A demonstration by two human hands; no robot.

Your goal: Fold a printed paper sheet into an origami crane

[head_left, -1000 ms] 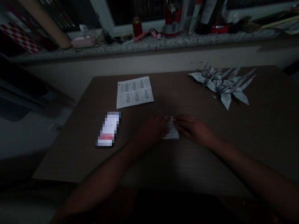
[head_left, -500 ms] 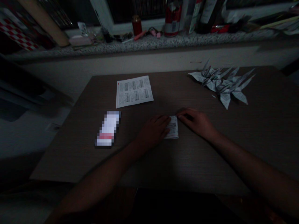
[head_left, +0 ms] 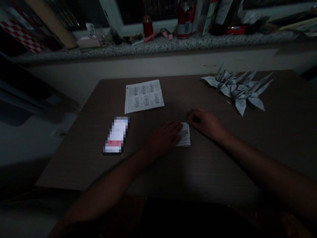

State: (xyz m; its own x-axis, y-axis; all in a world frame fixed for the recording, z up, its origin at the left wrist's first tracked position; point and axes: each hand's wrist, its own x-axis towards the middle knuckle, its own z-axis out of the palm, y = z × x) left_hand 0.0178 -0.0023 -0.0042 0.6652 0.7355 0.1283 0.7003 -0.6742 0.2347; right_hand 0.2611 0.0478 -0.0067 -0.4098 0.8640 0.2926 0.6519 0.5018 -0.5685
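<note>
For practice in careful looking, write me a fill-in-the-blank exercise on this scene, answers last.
The ____ hand lies flat across the small, folded, printed white paper.
The grey, pointed folded-paper figures sit toward the far ____ corner of the brown wooden table.
The bright-screened rectangular ____ lies closer to the camera than the flat white printed sheet.
Missing words: left; right; phone.

The folded paper (head_left: 185, 136) is white with dark print; the printed sheet (head_left: 144, 96) is white with grey blocks and a red corner mark. The surface (head_left: 81, 148) is wood-grained brown, the windowsill (head_left: 148, 47) speckled grey.
</note>
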